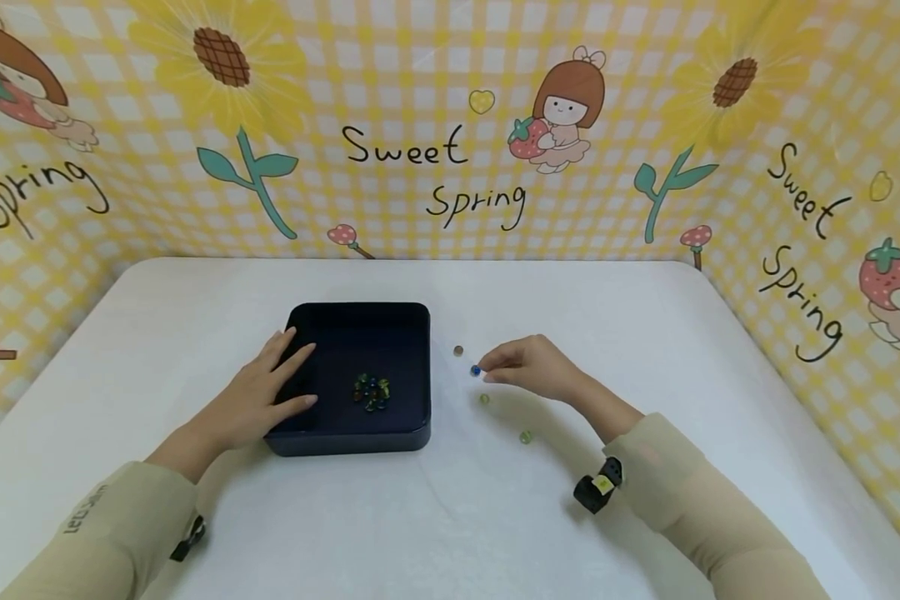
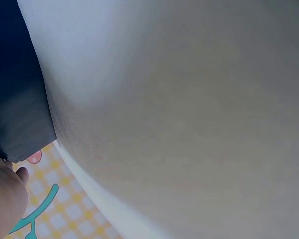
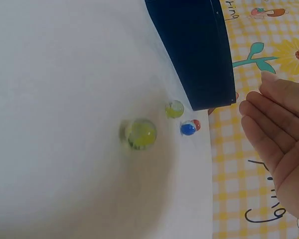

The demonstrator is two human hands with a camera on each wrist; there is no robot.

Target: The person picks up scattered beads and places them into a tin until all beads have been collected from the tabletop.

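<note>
My left hand (image 1: 258, 392) rests on the left rim of a dark tray (image 1: 392, 433), fingers spread over its inside. In the left wrist view, only part of that hand (image 2: 7, 196) shows beside the tray's wall (image 2: 22, 119). A cluster of coloured marbles (image 1: 372, 392) lies in the tray. My right hand (image 1: 532, 367) hovers with fingertips close to a blue marble (image 1: 476, 370). The right wrist view shows the blue marble (image 3: 188, 129) on the table, apart from the loosely bent fingers of the right hand (image 3: 284, 134), which hold nothing.
Right of the tray lie a brownish marble (image 1: 458, 351), a yellow-green marble (image 1: 484, 399) and a green marble (image 1: 526, 437), on a white table (image 1: 450, 525). Behind rises a yellow checked cloth (image 1: 390, 75). Each sleeve has a small black device at the wrist.
</note>
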